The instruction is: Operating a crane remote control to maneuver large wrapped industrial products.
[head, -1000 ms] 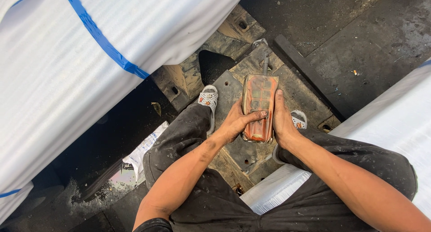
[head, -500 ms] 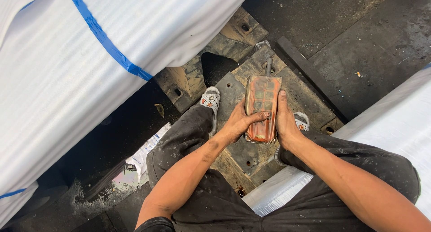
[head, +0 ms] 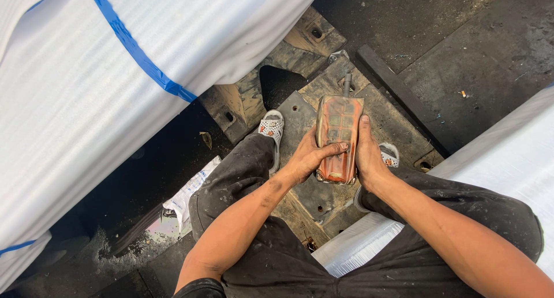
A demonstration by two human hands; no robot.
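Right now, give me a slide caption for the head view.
Both hands, left hand and right hand, hold an orange handheld controller above a grimy metal plate.

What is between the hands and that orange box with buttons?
Nothing visible. The left hand and right hand both grip the orange button box directly, one on each side, with the left thumb lying across its front.

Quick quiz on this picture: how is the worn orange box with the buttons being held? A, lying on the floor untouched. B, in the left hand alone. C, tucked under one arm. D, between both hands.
D: the orange box sits between the left hand and the right hand, the left thumb lying across its face and the right fingers pressed along its side, above the dark metal floor plate.
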